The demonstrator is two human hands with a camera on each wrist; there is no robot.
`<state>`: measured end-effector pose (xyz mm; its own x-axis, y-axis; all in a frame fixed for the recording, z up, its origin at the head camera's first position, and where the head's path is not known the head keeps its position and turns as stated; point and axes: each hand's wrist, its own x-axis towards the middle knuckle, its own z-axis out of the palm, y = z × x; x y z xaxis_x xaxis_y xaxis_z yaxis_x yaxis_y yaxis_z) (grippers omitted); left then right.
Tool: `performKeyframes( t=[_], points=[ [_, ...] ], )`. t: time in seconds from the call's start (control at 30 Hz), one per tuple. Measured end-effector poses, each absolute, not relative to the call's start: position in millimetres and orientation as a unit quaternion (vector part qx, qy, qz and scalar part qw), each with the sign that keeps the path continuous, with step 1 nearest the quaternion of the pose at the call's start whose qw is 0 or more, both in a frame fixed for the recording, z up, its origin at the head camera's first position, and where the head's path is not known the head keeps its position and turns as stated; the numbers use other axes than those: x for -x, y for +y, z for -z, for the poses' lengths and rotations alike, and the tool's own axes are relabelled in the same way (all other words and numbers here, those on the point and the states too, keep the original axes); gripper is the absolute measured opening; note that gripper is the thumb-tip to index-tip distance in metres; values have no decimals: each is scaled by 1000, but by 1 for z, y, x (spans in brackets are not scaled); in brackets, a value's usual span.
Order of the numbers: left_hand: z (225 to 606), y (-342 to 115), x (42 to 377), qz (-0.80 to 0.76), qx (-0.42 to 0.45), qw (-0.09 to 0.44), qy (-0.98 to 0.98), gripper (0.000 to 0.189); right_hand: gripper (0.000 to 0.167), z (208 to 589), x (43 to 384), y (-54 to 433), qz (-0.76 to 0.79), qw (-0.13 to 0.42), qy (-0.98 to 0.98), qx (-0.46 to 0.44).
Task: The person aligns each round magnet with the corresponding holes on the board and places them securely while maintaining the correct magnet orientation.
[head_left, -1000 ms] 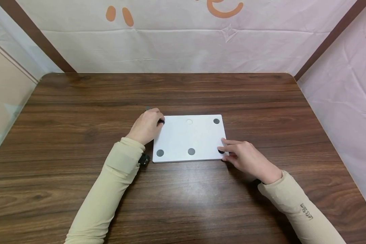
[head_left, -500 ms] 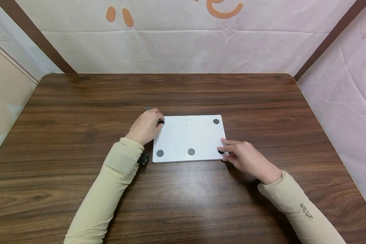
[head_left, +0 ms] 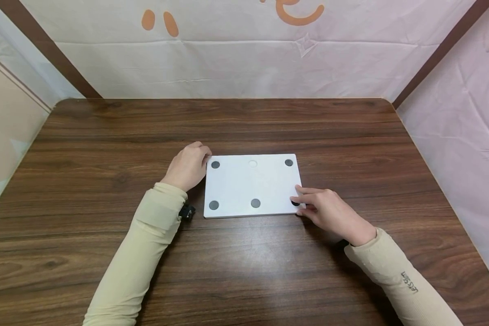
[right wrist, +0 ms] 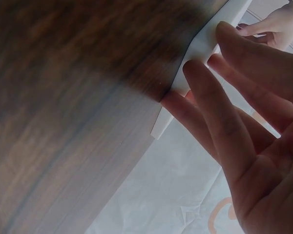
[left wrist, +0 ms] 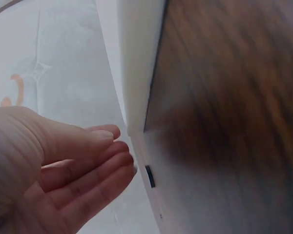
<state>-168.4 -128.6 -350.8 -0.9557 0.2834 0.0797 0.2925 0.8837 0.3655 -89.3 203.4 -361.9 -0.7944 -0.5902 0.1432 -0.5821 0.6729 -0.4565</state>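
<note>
A white rectangular board (head_left: 236,185) lies flat on the table. Grey discs, such as the one near its front middle (head_left: 255,203), are set along its edges, and a pale round spot (head_left: 253,164) shows at the back middle. My left hand (head_left: 187,166) is just beside the back left corner, fingers loosely bent and holding nothing; contact with the board cannot be told. At the front right corner, my right hand (head_left: 328,210) rests its spread fingers (right wrist: 200,83) on the board, partly covering a dark disc (head_left: 295,203).
A small black piece (left wrist: 150,176) shows past the board's corner in the left wrist view. The brown wood table (head_left: 244,280) reaches a white cloth wall (head_left: 244,63) with orange shapes at the back. A dark wrist camera (head_left: 186,212) sits under the left sleeve.
My left hand has come away from the back left disc and shifted slightly left, which uncovers that disc. The right hand and the board have stayed put.
</note>
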Motion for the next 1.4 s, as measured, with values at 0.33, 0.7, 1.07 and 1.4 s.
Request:
performKeyframes(
  t=[0.33,0.7,1.07,1.4],
  points=[
    [351,-141,177,178,103,8,-979,29,29,362,89,204,249,4,914,320],
    [352,-144,187,176,107,-24,-978,31,29,362,89,204,246,14,916,316],
    [351,-141,192,166,110,-43,-979,33,29,361,87,204,245,15,916,318],
    [350,-139,191,174,101,-32,-979,29,29,361,87,205,235,17,919,315]
  ],
)
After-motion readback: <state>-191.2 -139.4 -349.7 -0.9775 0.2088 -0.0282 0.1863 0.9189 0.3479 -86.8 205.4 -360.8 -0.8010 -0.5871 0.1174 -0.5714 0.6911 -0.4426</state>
